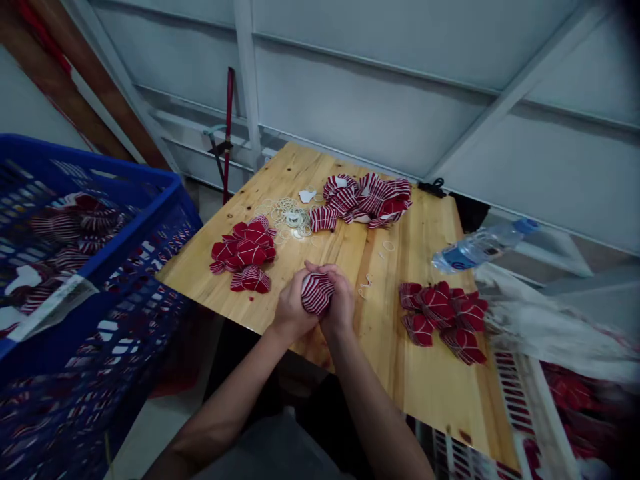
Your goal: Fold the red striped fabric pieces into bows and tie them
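My left hand (293,310) and my right hand (341,301) are cupped together over a red-and-white striped fabric piece (317,293), just above the near part of a pine wooden table (400,380). Both hands grip it from either side. Beyond my hands lies a pile of solid red fabric pieces (245,253), and a pile of striped pieces (365,203) sits at the far edge. A second red pile (443,320) lies to my right. A loose heap of small white rubber bands (287,217) sits between the far piles.
A blue plastic crate (135,180) to my left holds striped and red fabric. A water bottle (483,247) lies beyond the table's right edge, above a white cloth (545,327). A red-handled tool (229,133) leans against the metal wall behind.
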The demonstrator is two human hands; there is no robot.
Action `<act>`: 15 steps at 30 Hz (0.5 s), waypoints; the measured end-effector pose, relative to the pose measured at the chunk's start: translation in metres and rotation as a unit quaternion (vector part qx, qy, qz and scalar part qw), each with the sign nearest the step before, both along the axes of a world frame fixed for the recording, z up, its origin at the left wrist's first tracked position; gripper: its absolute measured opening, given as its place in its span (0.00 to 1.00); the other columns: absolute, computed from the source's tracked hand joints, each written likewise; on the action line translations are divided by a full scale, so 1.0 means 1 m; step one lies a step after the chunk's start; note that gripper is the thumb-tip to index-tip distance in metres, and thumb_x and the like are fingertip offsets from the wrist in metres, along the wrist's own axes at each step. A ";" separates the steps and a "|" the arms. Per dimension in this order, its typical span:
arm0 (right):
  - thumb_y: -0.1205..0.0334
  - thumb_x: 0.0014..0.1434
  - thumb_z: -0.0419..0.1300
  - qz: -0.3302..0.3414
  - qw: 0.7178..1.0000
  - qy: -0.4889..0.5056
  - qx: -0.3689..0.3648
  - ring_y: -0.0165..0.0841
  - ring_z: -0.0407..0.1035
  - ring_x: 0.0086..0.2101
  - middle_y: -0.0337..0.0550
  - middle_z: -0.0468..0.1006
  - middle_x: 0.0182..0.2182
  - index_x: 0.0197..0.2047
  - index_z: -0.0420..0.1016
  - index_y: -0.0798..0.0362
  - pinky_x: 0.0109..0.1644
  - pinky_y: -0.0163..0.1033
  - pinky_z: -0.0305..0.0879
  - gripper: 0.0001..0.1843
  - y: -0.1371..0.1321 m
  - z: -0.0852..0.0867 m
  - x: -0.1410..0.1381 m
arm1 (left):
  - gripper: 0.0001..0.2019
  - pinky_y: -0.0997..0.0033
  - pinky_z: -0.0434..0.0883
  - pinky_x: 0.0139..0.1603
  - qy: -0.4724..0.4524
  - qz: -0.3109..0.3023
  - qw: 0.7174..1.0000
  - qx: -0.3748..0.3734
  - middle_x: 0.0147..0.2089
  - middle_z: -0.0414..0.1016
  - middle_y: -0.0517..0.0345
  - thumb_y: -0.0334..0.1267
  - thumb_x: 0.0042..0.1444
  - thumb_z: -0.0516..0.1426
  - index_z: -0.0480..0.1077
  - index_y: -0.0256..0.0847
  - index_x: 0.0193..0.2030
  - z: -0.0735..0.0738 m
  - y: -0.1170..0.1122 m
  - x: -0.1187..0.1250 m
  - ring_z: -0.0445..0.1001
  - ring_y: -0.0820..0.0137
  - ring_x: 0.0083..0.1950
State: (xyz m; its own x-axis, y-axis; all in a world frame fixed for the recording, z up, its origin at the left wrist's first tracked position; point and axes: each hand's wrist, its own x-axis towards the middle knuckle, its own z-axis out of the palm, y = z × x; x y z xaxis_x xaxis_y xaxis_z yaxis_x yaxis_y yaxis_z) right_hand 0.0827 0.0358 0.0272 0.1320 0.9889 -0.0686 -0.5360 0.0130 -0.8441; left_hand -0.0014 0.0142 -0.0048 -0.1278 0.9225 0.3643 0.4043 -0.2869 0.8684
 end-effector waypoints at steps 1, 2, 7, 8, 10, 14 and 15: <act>0.61 0.51 0.57 0.011 1.000 -0.005 -0.005 0.39 0.76 0.42 0.38 0.83 0.31 0.29 0.74 0.51 0.53 0.44 0.67 0.06 0.001 -0.002 0.000 | 0.28 0.62 0.73 0.48 -0.005 -0.012 1.000 -0.012 0.48 0.77 0.51 0.33 0.40 0.62 0.64 0.41 0.52 0.001 0.001 -0.003 0.77 0.59 0.48; 0.60 0.53 0.57 0.030 0.999 -0.017 -0.004 0.38 0.76 0.43 0.40 0.83 0.33 0.31 0.75 0.52 0.53 0.43 0.67 0.07 0.003 -0.004 0.001 | 0.27 0.64 0.73 0.46 -0.017 -0.025 0.999 -0.029 0.46 0.78 0.52 0.33 0.40 0.62 0.65 0.42 0.50 0.002 0.002 -0.006 0.78 0.60 0.46; 0.53 0.54 0.64 0.152 0.974 -0.136 0.101 0.39 0.72 0.52 0.44 0.80 0.49 0.38 0.77 0.51 0.58 0.44 0.65 0.11 0.010 -0.009 0.004 | 0.14 0.74 0.65 0.23 -0.276 -0.124 0.925 -0.232 0.23 0.68 0.65 0.37 0.40 0.62 0.65 0.41 0.35 0.014 -0.002 -0.018 0.66 0.74 0.21; 0.55 0.53 0.66 0.177 0.965 -0.149 0.123 0.39 0.72 0.52 0.44 0.80 0.48 0.39 0.77 0.50 0.57 0.44 0.66 0.12 0.011 -0.009 0.005 | 0.14 0.76 0.60 0.18 -0.343 -0.161 0.879 -0.290 0.20 0.65 0.67 0.39 0.39 0.62 0.64 0.42 0.33 0.017 -0.004 -0.021 0.61 0.77 0.17; 0.57 0.52 0.68 0.227 0.949 -0.161 0.151 0.39 0.75 0.48 0.45 0.82 0.45 0.42 0.76 0.50 0.53 0.45 0.69 0.14 0.011 -0.008 0.008 | 0.14 0.78 0.51 0.14 -0.437 -0.226 0.785 -0.376 0.18 0.62 0.68 0.42 0.38 0.61 0.62 0.41 0.30 0.022 -0.006 -0.029 0.53 0.80 0.14; 0.62 0.55 0.64 0.233 0.910 -0.259 0.223 0.38 0.74 0.50 0.48 0.77 0.52 0.52 0.71 0.49 0.54 0.47 0.70 0.20 0.006 0.017 0.023 | 0.11 0.81 0.46 0.14 -0.478 -0.252 0.734 -0.411 0.19 0.63 0.66 0.41 0.40 0.60 0.63 0.39 0.27 0.027 -0.009 -0.043 0.51 0.84 0.14; 0.65 0.55 0.63 0.228 0.881 -0.329 0.251 0.38 0.71 0.54 0.49 0.74 0.56 0.56 0.69 0.50 0.58 0.48 0.67 0.24 0.003 0.028 0.028 | 0.10 0.81 0.46 0.14 -0.464 -0.247 0.746 -0.410 0.19 0.64 0.65 0.40 0.41 0.60 0.64 0.38 0.28 0.027 -0.010 -0.045 0.52 0.84 0.15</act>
State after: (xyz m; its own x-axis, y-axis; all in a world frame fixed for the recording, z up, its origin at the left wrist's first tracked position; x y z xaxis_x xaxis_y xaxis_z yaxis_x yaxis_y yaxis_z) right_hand 0.1103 0.0386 0.0550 -0.4387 0.8332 0.3365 0.0215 0.3841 -0.9230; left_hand -0.0461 0.0038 0.0224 0.4554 0.8047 -0.3809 -0.4582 0.5787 0.6747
